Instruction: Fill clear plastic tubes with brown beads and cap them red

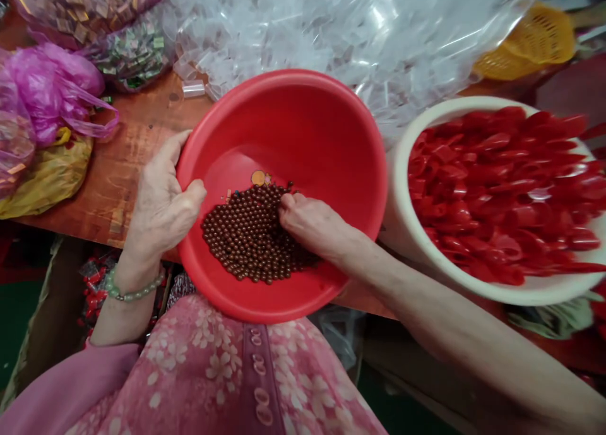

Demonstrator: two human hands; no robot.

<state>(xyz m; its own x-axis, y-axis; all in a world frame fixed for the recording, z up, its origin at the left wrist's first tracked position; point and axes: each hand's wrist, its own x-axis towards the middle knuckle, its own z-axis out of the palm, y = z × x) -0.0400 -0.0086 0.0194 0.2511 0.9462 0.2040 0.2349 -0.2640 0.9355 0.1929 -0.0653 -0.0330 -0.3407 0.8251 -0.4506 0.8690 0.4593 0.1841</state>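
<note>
The left hand [163, 201] stands at the left rim of the red basin [322, 119], which fills the middle of the frame with its near edge against the floral apron [218, 372]. Its forearm rises from a pink sleeve [76, 387] at lower left, a beaded bracelet [135, 290] round the wrist; the thumb hooks over the rim while the other fingers run up along the outside, clasping the wall between them, their tips partly hidden. The right forearm enters bare from the lower right corner and slants up and leftward over the basin's right rim. Its hand, the right hand [310, 223], is bent low at the centre of the frame, back upward, fingers curled together among the brown beads [241, 233]; whether they pinch any bead cannot be told, since the fingertips are hidden. The beads lie heaped in the lower half of the basin, mostly left of that hand, with a round orange disc [258, 177] at their upper edge. At right, just beside the basin, a white tub [402, 182] holds red plastic pieces [506, 195]; clear bagged pieces [293, 31] spread across the top.
</note>
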